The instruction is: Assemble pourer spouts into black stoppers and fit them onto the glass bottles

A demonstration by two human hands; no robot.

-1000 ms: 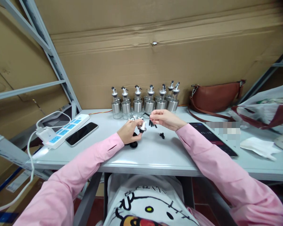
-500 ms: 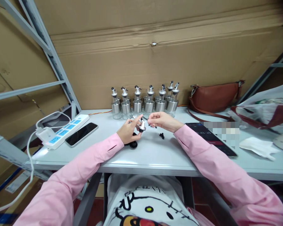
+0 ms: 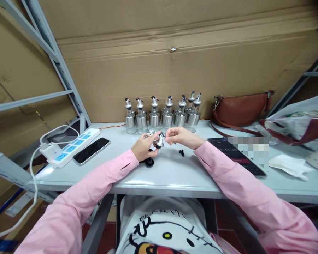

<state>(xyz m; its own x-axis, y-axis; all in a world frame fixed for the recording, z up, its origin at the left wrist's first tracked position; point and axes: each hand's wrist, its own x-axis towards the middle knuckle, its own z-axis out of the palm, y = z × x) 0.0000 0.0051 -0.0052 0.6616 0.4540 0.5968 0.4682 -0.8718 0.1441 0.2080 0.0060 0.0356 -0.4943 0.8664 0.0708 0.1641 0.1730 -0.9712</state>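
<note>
Silver pour spout (image 3: 160, 140) is gripped between thumb and fingers of the left hand (image 3: 143, 147), held over the grey table (image 3: 175, 178), dark collar down. Small black piece (image 3: 163, 134) is pinched in the right hand (image 3: 180, 137), brought up at the spout's top end; contact can't be confirmed at this size. Round black part (image 3: 149, 162) is placed just below the left hand, small black bits (image 3: 181, 152) near the right. Spouted bottles (image 3: 154, 119) are lined up behind.
</note>
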